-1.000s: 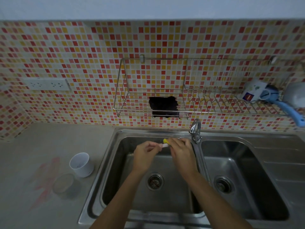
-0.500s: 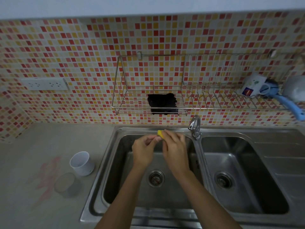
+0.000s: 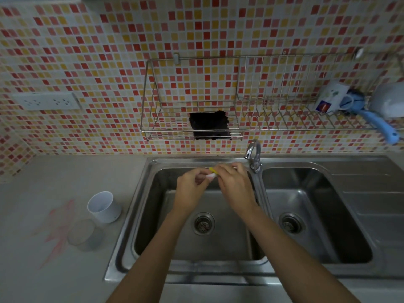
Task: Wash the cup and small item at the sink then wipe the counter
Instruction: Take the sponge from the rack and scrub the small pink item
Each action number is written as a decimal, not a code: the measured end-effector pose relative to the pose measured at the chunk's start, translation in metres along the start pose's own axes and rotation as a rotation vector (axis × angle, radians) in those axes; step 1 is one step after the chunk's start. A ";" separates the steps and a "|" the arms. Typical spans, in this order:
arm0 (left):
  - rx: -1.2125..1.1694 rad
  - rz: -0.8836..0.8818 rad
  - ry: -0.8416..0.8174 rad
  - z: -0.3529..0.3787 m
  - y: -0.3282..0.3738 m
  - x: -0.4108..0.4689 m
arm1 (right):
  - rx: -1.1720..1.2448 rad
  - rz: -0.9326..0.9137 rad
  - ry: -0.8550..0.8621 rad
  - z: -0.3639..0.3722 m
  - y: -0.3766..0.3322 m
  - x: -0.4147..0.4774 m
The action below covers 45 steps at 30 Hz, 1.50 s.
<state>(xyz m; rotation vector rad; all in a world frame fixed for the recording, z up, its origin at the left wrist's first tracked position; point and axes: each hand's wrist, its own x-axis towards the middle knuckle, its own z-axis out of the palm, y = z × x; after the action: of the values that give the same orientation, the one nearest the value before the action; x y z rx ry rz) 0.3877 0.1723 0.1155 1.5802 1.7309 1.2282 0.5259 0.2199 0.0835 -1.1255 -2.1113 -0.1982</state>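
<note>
Over the left basin of the steel sink [image 3: 142, 206], my left hand [image 3: 192, 189] and my right hand [image 3: 235, 184] meet fingertip to fingertip. My left hand pinches a small white item [image 3: 211, 176]; my right hand holds a yellow sponge piece [image 3: 212, 170] against it. Both are mostly hidden by fingers. A white cup [image 3: 104, 207] stands upright on the grey counter [image 3: 54, 182] left of the sink. Red smears [image 3: 57, 228] mark the counter beside it.
A clear round lid or dish [image 3: 84, 234] lies in front of the cup. The tap [image 3: 253, 155] stands between the two basins. A wall rack [image 3: 196, 130] holds a dark cloth [image 3: 209, 125], a mug [image 3: 332, 99] and a blue-handled utensil [image 3: 380, 125]. A power socket [image 3: 47, 101] is at left.
The two hands have stayed together above the left basin, shifting slightly. The white item shows again between the fingertips. The view has tilted a little.
</note>
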 end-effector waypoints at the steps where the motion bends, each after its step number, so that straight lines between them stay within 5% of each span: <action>1: 0.053 0.045 -0.016 -0.001 -0.002 0.001 | -0.011 -0.031 -0.017 0.001 0.003 0.000; 6: 0.202 0.139 -0.014 0.000 -0.008 0.005 | 0.041 -0.076 0.018 0.001 0.009 0.002; 11: -0.142 -0.251 0.076 0.007 -0.009 0.013 | 0.133 0.241 0.031 0.011 0.017 -0.006; 16: -0.367 -0.474 0.020 0.011 -0.008 0.017 | 0.103 0.102 0.052 0.015 -0.007 -0.017; 20: -0.477 -0.564 0.004 0.013 -0.004 0.013 | 0.117 0.224 0.010 0.017 0.018 -0.013; 31: 0.145 -0.061 -0.077 0.004 -0.008 0.009 | 0.027 0.032 -0.056 0.016 0.035 0.002; 37: -0.258 -0.388 -0.007 0.017 -0.009 0.018 | 0.243 0.485 -0.005 0.011 0.010 -0.018; 42: -0.387 -0.494 -0.059 0.025 -0.013 0.013 | 0.272 0.261 -0.052 0.016 -0.016 -0.043; 45: -0.349 -0.503 -0.040 0.029 -0.016 0.009 | 0.301 0.491 -0.006 0.023 0.003 -0.043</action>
<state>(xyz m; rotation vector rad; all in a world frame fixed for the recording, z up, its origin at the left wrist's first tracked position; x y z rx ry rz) 0.4016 0.1905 0.0897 0.8920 1.6409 1.1475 0.5318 0.2035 0.0374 -1.4083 -1.7300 0.3422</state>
